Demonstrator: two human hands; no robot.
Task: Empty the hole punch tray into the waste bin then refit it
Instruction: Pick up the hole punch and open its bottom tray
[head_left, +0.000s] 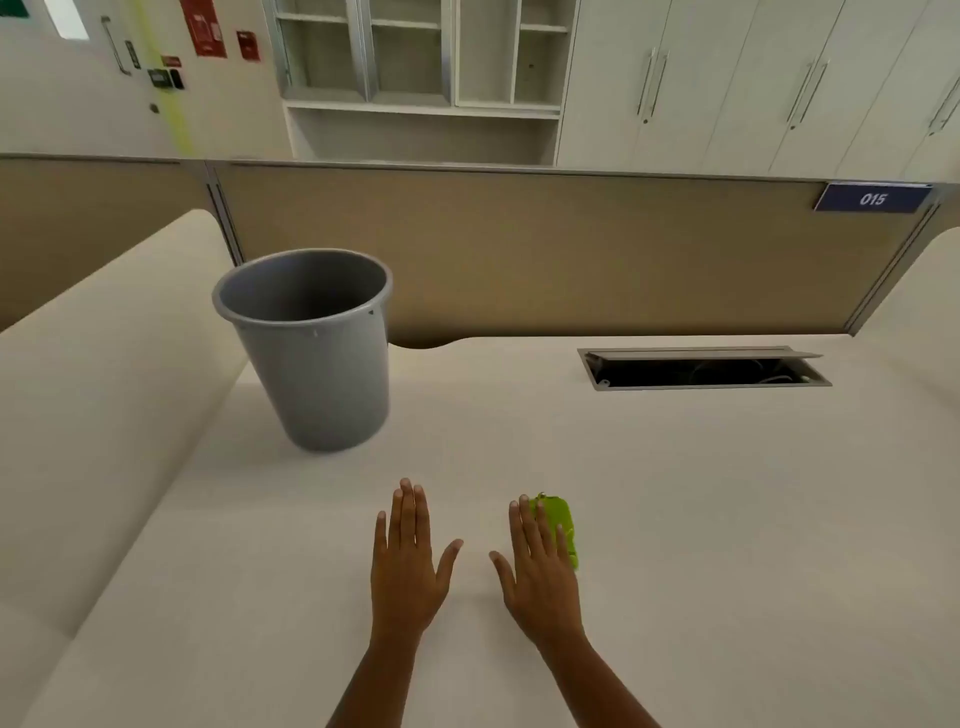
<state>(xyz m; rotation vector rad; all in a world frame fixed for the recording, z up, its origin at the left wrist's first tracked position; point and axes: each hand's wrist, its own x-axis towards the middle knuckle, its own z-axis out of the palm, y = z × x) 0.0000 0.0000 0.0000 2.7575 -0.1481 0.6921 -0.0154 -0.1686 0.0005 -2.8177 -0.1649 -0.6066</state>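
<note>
A green hole punch (560, 525) lies on the white desk (727, 545) near the front, partly hidden under the fingers of my right hand (540, 577). That hand is flat and spread, its outer fingers over the punch's left side, gripping nothing. My left hand (408, 561) rests flat on the desk to the left, fingers apart, empty. A grey waste bin (311, 353) stands upright on the desk, farther back and to the left of both hands. The punch's tray cannot be made out.
An open cable hatch (701, 370) is set into the desk at the back right. A tan partition (519, 249) with a blue "015" sign (872, 199) closes the far edge. A second desk surface (104, 389) adjoins on the left.
</note>
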